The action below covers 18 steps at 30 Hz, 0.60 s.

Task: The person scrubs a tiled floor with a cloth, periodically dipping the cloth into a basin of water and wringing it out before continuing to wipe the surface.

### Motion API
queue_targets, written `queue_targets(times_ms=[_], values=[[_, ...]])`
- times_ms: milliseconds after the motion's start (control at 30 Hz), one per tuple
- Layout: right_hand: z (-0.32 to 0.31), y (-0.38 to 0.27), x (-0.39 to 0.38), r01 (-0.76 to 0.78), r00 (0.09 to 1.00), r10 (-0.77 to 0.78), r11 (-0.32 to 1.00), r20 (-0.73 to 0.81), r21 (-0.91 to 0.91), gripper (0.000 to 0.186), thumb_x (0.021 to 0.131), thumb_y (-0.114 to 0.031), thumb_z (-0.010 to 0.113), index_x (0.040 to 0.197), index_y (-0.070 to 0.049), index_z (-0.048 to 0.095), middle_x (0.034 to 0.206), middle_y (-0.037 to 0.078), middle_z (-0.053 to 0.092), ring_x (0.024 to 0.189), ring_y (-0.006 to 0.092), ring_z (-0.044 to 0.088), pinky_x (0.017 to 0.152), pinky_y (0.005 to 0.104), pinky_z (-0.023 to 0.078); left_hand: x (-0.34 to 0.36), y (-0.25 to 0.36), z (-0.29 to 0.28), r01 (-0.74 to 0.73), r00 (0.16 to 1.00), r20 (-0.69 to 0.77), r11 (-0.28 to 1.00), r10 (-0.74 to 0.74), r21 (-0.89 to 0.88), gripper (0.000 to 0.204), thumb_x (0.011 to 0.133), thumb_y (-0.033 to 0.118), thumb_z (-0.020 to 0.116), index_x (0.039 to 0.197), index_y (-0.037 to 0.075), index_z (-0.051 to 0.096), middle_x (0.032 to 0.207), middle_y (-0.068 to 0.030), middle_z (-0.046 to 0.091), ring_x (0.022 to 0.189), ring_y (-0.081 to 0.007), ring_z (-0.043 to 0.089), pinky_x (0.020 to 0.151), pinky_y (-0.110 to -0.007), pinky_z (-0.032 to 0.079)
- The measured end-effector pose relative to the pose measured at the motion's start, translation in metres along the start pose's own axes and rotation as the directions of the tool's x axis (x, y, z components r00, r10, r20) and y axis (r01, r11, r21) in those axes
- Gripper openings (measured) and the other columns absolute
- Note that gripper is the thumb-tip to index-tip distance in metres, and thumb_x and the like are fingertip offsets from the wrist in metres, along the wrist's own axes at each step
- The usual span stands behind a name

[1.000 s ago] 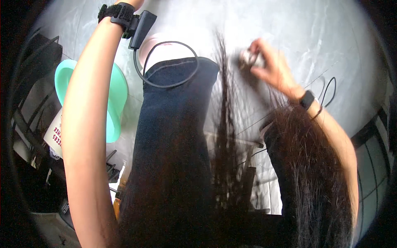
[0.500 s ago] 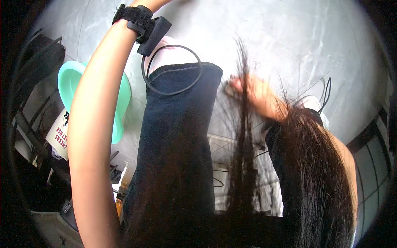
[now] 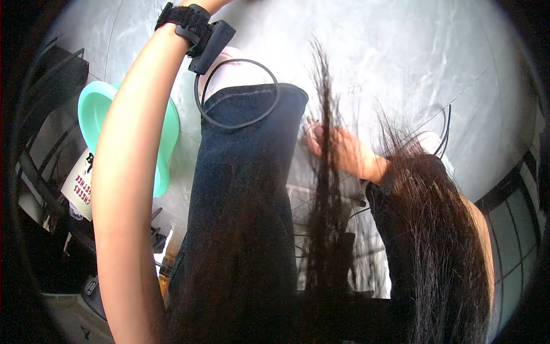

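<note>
Right hand (image 3: pixel 347 151) drew back, blurred object (image 3: pixel 313 131) in its grip.

A pale, indistinct thing (image 3: pixel 313 131) is at the fingers (image 3: pixel 313 147).

basin (image 3: pixel 168 137): smooth plastic | trousers (image 3: pixel 240 155): matt woven cloth | floor (image 3: pixel 401 51): glossy, smooth tile | wrist strap (image 3: pixel 169 17): rough fabric

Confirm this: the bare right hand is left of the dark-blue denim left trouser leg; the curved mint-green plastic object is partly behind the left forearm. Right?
No: the head view shows the right hand to the right of that left trouser leg. The mint-green object is indeed partly behind the left forearm.
</note>
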State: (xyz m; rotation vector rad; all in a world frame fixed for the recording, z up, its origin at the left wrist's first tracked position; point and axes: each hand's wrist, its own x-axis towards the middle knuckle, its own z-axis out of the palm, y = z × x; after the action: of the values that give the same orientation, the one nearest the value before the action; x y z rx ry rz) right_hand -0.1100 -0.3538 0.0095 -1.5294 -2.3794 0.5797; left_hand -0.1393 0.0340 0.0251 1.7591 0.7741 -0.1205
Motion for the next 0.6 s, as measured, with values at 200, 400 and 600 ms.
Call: queue_targets(times_ms=[200, 400, 600], values=[[0.010, -0.003, 0.007, 0.011, 0.997, -0.020, 0.993, -0.077, -0.117, 0.040, 0.077, -0.018, 0.058, 0.115, -0.005, 0.053, 0.102, 0.012, 0.059, 0.097, 0.0218, 0.058, 0.074, 0.0303, 0.047, -0.005, 0.007, 0.002, 0.007, 1.000, -0.013, 1.000, -0.007, 0.019, 0.034, 0.097, 0.028, 0.051, 0.114, 0.000, 0.058, 0.101, -0.0076, 0.063, 0.088, -0.0130, 0.060, 0.080, -0.026, 0.049], [0.010, -0.007, 0.019, 0.089, 0.976, -0.127, 0.975, -0.176, -0.206, 0.032, 0.074, -0.019, 0.058, 0.102, -0.004, 0.054, 0.085, 0.005, 0.055, 0.084, 0.0192, 0.056, 0.066, 0.0292, 0.045, -0.003, 0.002, -0.001, 0.002, 1.000, -0.021, 1.000, -0.002, -0.011, 0.034, 0.097, 0.027, 0.051, 0.115, -0.001, 0.058, 0.102, -0.0090, 0.063, 0.088, -0.0129, 0.060, 0.079, -0.025, 0.049], [0.068, -0.010, 0.008, 0.004, 0.992, 0.026, 0.972, -0.124, 0.235, 0.029, 0.072, -0.019, 0.058, 0.097, -0.005, 0.055, 0.084, 0.005, 0.053, 0.081, 0.0195, 0.056, 0.062, 0.0297, 0.045, 0.001, -0.002, 0.004, 0.000, 1.000, -0.006, 0.998, 0.000, -0.056, 0.032, 0.097, 0.027, 0.052, 0.113, 0.000, 0.058, 0.099, -0.0070, 0.063, 0.086, -0.0121, 0.060, 0.077, -0.025, 0.050]])
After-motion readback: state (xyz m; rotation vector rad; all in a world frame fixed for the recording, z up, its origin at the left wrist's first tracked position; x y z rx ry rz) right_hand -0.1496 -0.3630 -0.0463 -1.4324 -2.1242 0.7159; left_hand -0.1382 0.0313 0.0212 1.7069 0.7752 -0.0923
